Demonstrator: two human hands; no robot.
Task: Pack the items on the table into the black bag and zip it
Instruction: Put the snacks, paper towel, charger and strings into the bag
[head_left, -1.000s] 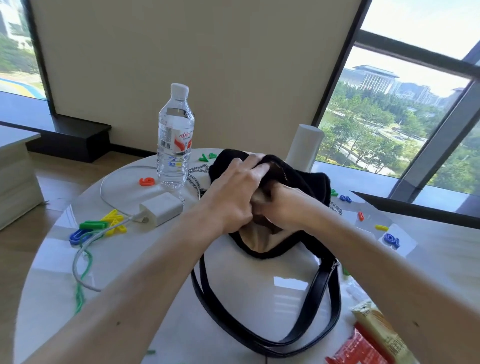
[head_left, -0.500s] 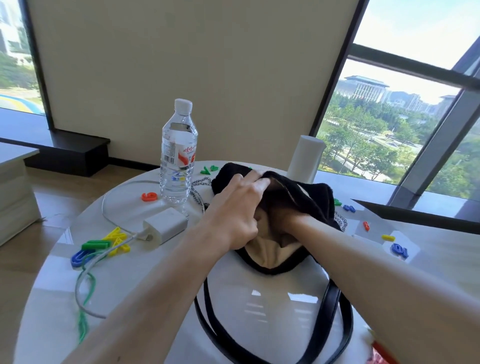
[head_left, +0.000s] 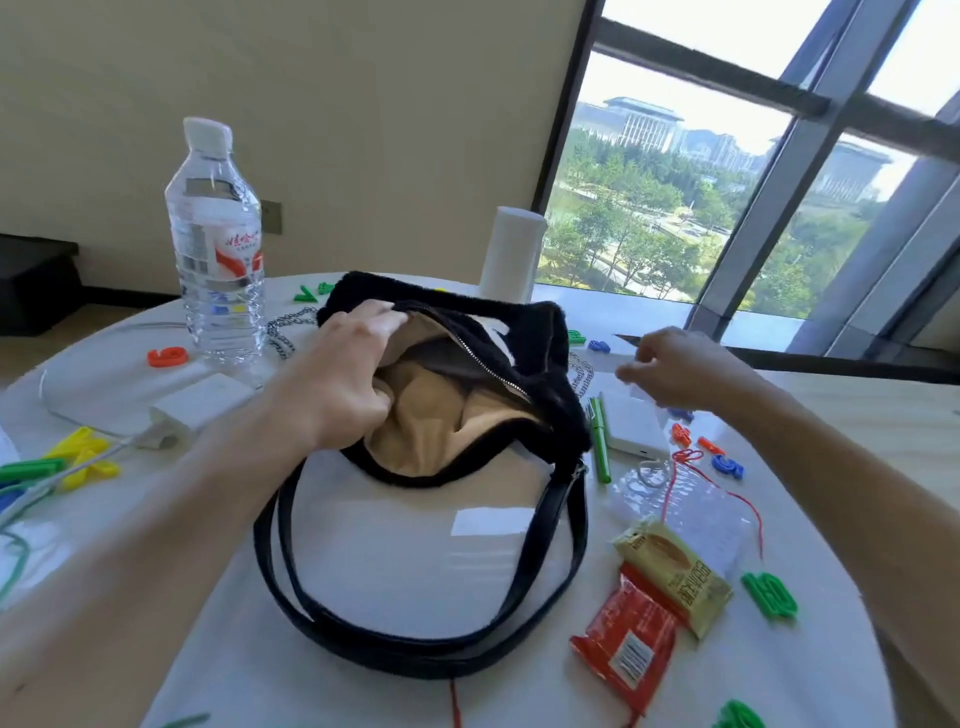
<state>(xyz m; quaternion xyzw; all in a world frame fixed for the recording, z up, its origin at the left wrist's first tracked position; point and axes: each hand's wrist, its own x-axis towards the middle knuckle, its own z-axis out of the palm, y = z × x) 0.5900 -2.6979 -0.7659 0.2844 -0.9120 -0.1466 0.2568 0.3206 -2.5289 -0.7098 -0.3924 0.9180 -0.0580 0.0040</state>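
Note:
The fuzzy black bag (head_left: 524, 332) lies in the middle of the round white table (head_left: 405, 571), its zipper undone and tan lining showing. My left hand (head_left: 337, 384) grips the near edge of the bag's mouth and holds it wide. My right hand (head_left: 675, 366) hovers to the right of the bag, above a white box (head_left: 634, 428) and a green pen (head_left: 600, 441), fingers apart and holding nothing. A yellow snack packet (head_left: 675, 571), a red snack packet (head_left: 623, 644) and a clear plastic pouch (head_left: 691, 509) lie at the right front.
A water bottle (head_left: 218, 244) stands at the back left beside a white charger (head_left: 200, 400) with its cable. A white cylinder (head_left: 511, 252) stands behind the bag. Coloured plastic letters and numbers are scattered around the table. The bag's black strap (head_left: 415, 644) loops toward me.
My right hand has come out of the bag and moved right, over the white box. My left hand still holds the bag's mouth. The camera tilted down and right, showing the snacks.

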